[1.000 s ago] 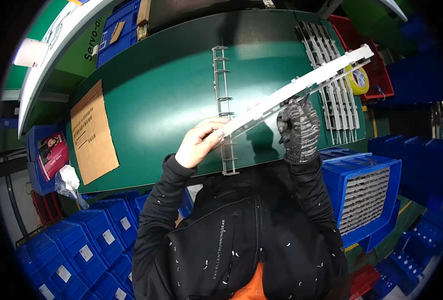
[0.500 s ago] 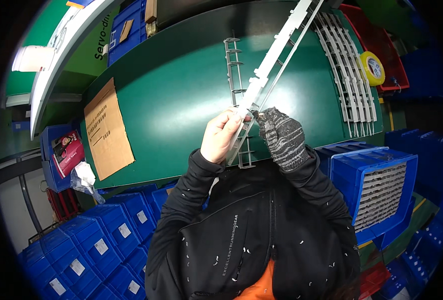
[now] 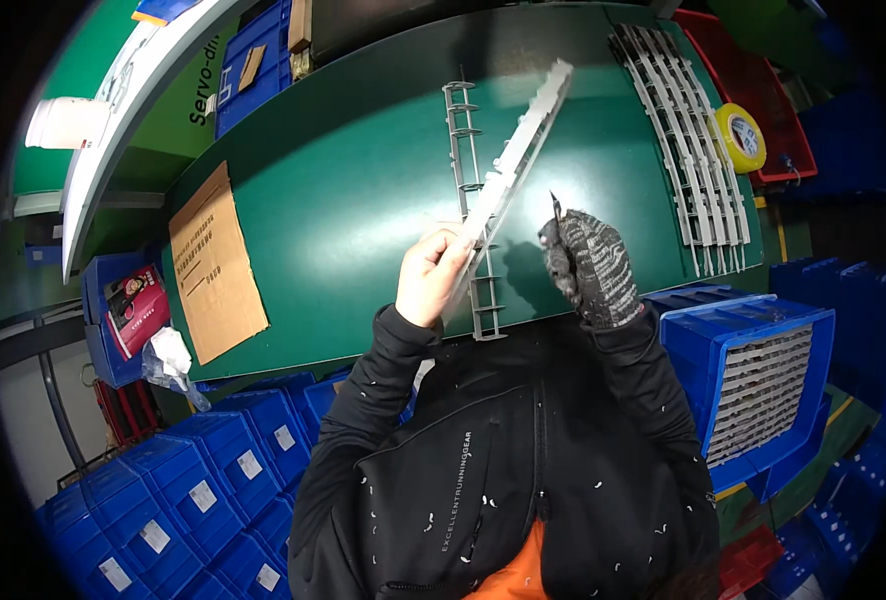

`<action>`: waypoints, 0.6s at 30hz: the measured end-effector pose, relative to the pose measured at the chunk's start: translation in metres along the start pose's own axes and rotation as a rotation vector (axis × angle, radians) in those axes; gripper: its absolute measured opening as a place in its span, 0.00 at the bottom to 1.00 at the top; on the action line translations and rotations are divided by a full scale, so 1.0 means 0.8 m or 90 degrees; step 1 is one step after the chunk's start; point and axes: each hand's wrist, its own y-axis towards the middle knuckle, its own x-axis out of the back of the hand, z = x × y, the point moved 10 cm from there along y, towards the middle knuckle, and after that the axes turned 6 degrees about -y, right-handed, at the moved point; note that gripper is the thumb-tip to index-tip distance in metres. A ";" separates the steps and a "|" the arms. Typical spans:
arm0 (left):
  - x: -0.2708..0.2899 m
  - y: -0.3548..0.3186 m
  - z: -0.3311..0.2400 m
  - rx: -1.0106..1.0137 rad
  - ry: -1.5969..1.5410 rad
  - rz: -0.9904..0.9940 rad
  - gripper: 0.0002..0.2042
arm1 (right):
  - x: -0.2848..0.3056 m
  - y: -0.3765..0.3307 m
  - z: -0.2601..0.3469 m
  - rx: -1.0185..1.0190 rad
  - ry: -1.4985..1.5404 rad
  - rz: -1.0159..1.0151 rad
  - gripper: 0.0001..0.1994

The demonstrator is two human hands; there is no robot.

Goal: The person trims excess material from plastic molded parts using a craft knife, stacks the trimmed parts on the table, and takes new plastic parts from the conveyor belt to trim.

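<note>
- Two arms in a black jacket (image 3: 503, 450) reach forward over a green table (image 3: 343, 180).
- The left hand (image 3: 429, 275), bare, is closed on the near part of a long white strip (image 3: 509, 165), thumb against fingers; the strip slants up and to the right, above the table.
- The right hand (image 3: 601, 270), in a grey-and-black knitted glove, is curled around a small dark pointed tool (image 3: 556, 206), its tip upward, apart from the strip.
- Beside the right forearm, a blue crate (image 3: 691, 362) faces sideways, filled with stacked pale strips.
- Blue boxes (image 3: 168, 465) with white labels stand at the lower left.
- Beneath the held strip, a ladder-like grey frame (image 3: 456, 150) lies lengthwise on the table.
- A cardboard sheet (image 3: 218, 265) lies near the table's left end.
- Farther right, several slatted strips (image 3: 685, 150) lie side by side, a yellow tape roll (image 3: 740, 138) just beside them.
- Beyond is a red bin (image 3: 713, 45).
</note>
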 end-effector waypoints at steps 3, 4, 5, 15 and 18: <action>-0.015 -0.010 0.023 0.155 -0.213 0.081 0.13 | 0.016 0.010 -0.002 0.040 -0.029 -0.129 0.11; -0.025 -0.014 0.025 0.189 -0.253 0.119 0.13 | 0.012 0.013 -0.003 0.051 -0.025 -0.120 0.11; -0.035 -0.018 0.026 0.221 -0.291 0.158 0.13 | 0.007 0.015 -0.003 0.062 -0.018 -0.105 0.10; -0.016 -0.022 -0.013 0.138 -0.004 0.096 0.24 | -0.043 0.047 0.043 0.117 -0.100 -0.008 0.08; 0.001 -0.022 -0.021 0.088 0.064 0.039 0.22 | -0.061 0.055 0.050 0.118 -0.150 0.012 0.08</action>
